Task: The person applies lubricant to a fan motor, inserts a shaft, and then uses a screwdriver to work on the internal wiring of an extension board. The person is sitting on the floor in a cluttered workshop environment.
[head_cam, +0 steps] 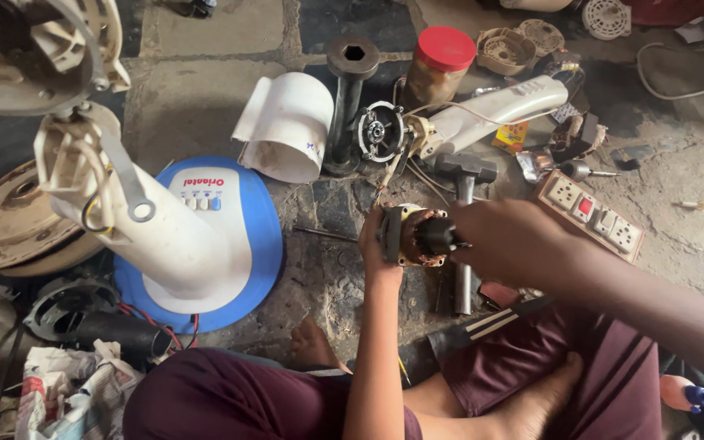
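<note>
Gripping small motor (413,236) from 9 o'clock, left hand (374,244) closed | right hand (503,238) closed on its shaft end at 3 o'clock | axis runs 9-to-3 | hammer (466,195) on floor beneath.

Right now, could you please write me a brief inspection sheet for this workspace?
Surface: rough stone floor, dusty and stained.
Job's things: small motor core with copper windings, held between both hands.
Clutter: hammer, red-lidded jar, white pipe piece, fan base in white and blue, switchboard.
Grippers: left hand grips the core's side; right hand covers its dark end.
Cables: red and black wires beside the fan base; white cord at upper right.
Surroundings: the person sits cross-legged on the floor.
</note>
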